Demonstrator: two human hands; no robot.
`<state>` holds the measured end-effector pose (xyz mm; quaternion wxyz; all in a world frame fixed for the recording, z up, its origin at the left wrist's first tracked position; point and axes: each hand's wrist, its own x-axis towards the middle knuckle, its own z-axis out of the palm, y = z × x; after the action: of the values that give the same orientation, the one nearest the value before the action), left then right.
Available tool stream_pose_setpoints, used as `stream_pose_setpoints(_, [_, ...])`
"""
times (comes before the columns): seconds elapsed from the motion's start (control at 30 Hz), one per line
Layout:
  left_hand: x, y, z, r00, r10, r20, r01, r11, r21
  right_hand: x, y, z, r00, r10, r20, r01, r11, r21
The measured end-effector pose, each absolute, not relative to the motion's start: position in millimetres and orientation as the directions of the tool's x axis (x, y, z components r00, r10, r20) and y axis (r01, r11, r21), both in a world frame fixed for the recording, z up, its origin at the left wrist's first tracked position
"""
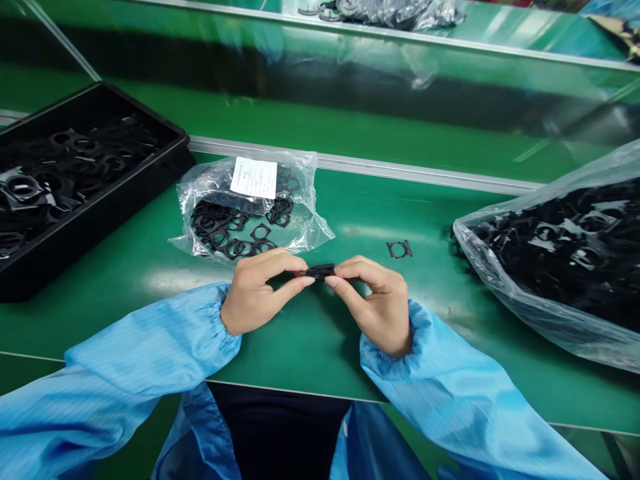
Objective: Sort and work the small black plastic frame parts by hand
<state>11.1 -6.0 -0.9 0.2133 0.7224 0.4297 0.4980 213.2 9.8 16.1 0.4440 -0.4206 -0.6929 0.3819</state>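
My left hand [260, 292] and my right hand [373, 303] meet above the green workbench, pinching a small black rubber gasket [320, 271] between thumbs and fingers. The gasket is seen edge-on, so its shape is mostly hidden. A single square black gasket with a round hole [399, 249] lies flat on the bench to the right of my right hand, not touching it. Just beyond my left hand lies a clear plastic bag [300, 230] of similar black gaskets, with a white label [254, 177] on it.
A black plastic tray [95, 200] of black gaskets stands at the left. A large clear bag [560, 267] heaped with black parts lies at the right. An aluminium rail [380, 162] crosses behind the bench, and a shelf with bagged parts [380, 12] sits beyond it.
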Motion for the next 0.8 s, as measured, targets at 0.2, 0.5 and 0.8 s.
stream_pose_setpoints(0.2, [10.7, -5.3, -0.2, 0.148, 0.816, 0.558, 0.373, -0.569, 0.733, 213.7, 9.1, 17.7, -0.27, 0.926, 0.264, 0.22, 0.326, -0.919])
stream_pose_setpoints(0.5, [8.5, -0.5, -1.1, 0.146, 0.733, 0.664, 0.435, -0.651, 0.622, 211.9, 14.5, 14.2, -0.311, 0.94, -0.141, -0.101, -0.181, -0.978])
stream_pose_setpoints(0.8, [5.8, -0.2, -4.1, 0.259, 0.64, 0.723, 0.47, -0.738, 0.485, 213.7, 18.4, 19.1, -0.407, 0.867, -0.287, -0.197, -0.39, -0.9])
